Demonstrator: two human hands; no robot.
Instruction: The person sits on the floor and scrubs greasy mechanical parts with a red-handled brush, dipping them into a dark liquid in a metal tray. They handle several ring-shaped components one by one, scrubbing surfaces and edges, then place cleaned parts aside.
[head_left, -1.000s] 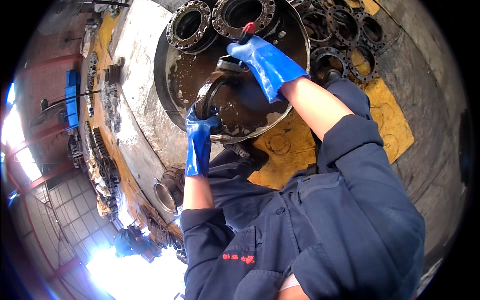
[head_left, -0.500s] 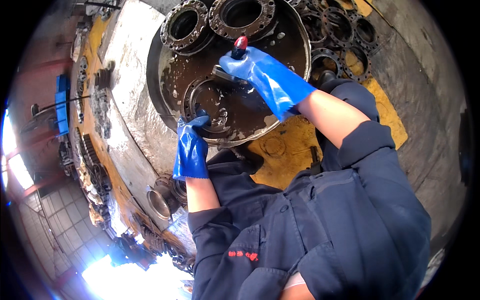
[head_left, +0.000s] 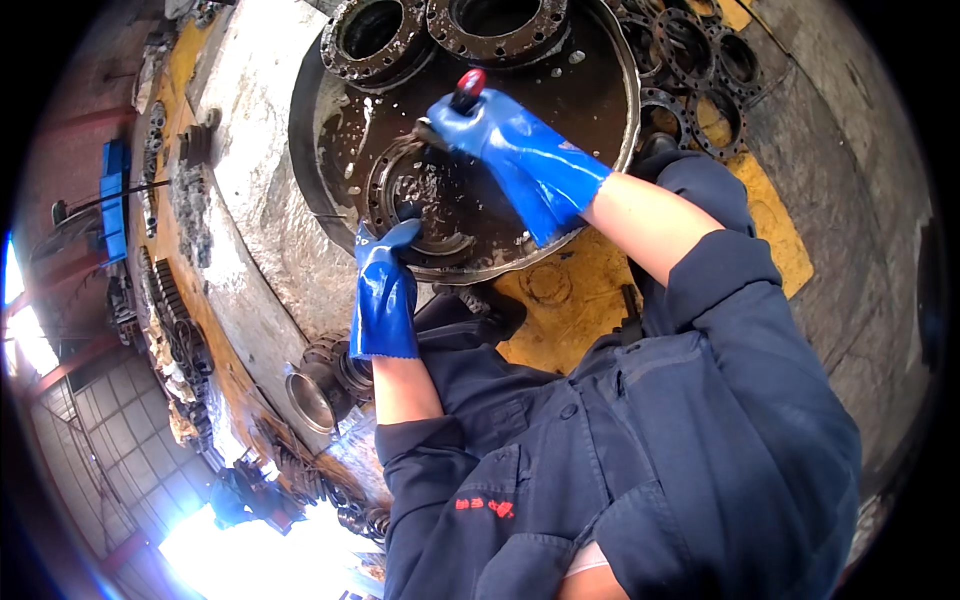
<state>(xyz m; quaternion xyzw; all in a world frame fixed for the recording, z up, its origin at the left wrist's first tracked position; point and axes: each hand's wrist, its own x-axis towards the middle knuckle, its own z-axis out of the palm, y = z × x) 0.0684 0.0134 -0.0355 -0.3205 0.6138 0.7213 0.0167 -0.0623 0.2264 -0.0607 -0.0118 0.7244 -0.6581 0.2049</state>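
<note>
My right hand (head_left: 478,125), in a blue rubber glove, is closed round a brush with a black, red-tipped handle (head_left: 468,88). The brush's brownish head (head_left: 425,133) sticks out to the left of the fist, slightly blurred, over the far edge of a flanged metal ring (head_left: 380,190). This ring lies partly in dark liquid inside a wide round basin (head_left: 632,100). On the ring's near left rim my left hand (head_left: 388,275), gloved the same, has its fingers curled over the edge, gripping it. Some of those fingertips are hidden.
Two thick flanged rings, one at the left (head_left: 372,45) and one at the right (head_left: 497,25), stand at the basin's far side. Several more rings (head_left: 715,118) are piled beyond its right edge. A metal pipe fitting (head_left: 312,400) lies by my left forearm.
My right hand has shifted a little left with the brush, whose head now sits nearer the ring's far edge. My left hand keeps its hold. The view has shifted slightly.
</note>
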